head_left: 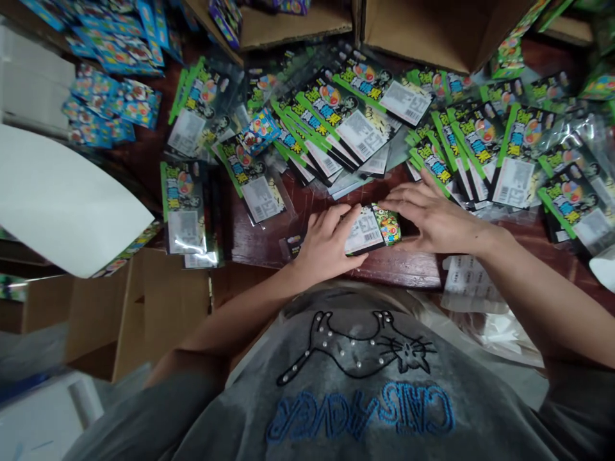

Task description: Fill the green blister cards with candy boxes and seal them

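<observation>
Near the table's front edge lies a black plastic bag (366,234) with a white label. A small colourful green packet (388,225) shows at its right end, partly inside it as far as I can see. My left hand (329,242) lies over the bag's left part, fingers and thumb closed on its two long edges. From the right, my right hand (430,216) has its fingertips at the upper edge of the green packet and its thumb near the lower edge. A blue packet (261,131) rests on the printed bags farther left.
Rows of black and green printed bags (331,115) cover the table (408,272), with more bags (485,144) at right. Blue packets (115,102) are piled back left. Cardboard boxes (418,32) stand at the back; another open box (158,314) is below left. A sticker sheet (473,285) hangs at the front edge.
</observation>
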`<action>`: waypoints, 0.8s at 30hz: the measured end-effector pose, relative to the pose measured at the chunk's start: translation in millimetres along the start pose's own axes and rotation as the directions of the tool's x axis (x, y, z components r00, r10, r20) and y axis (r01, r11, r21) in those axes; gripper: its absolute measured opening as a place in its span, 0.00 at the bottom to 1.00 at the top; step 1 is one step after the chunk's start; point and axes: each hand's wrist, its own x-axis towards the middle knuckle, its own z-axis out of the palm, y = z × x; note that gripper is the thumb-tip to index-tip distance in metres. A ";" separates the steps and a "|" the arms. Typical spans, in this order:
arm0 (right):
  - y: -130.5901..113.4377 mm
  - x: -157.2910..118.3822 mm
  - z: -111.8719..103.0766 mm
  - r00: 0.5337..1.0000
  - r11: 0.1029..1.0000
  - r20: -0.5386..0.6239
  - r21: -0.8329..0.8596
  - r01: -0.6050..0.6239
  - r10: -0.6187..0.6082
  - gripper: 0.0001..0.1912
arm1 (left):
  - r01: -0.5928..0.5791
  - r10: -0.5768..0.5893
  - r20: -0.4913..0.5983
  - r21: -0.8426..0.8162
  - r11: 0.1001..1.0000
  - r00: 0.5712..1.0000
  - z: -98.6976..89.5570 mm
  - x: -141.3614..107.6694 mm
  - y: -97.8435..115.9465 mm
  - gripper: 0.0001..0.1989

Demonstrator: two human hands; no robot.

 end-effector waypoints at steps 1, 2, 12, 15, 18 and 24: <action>2.9 -1.3 -2.2 1.000 1.000 0.013 0.008 0.002 -0.003 0.43 | -0.005 0.005 -0.003 -0.005 1.000 1.000 0.3 1.4 2.0 0.48; 5.6 -2.3 -4.4 1.000 1.000 0.022 0.021 0.002 -0.002 0.44 | -0.013 0.013 -0.007 -0.007 1.000 1.000 0.3 3.0 3.6 0.49; -4.4 2.7 -21.5 0.983 0.979 -0.071 0.129 -0.160 0.170 0.40 | 0.085 -0.097 -0.097 -0.114 0.990 0.991 -6.4 25.9 0.0 0.55; -17.3 0.7 -13.7 0.924 0.919 -0.195 0.293 -0.264 0.328 0.31 | 0.187 -0.258 -0.142 -0.386 0.903 0.956 -0.3 33.8 9.1 0.46; -26.8 -0.7 -5.1 0.854 0.852 -0.291 0.444 -0.278 0.430 0.26 | 0.141 -0.283 -0.140 -0.615 0.776 0.949 12.4 38.6 21.8 0.30; -34.8 1.0 -3.6 0.838 0.869 -0.339 0.410 -0.278 0.428 0.14 | 0.137 -0.271 -0.060 -0.747 0.650 0.961 24.2 37.4 26.2 0.26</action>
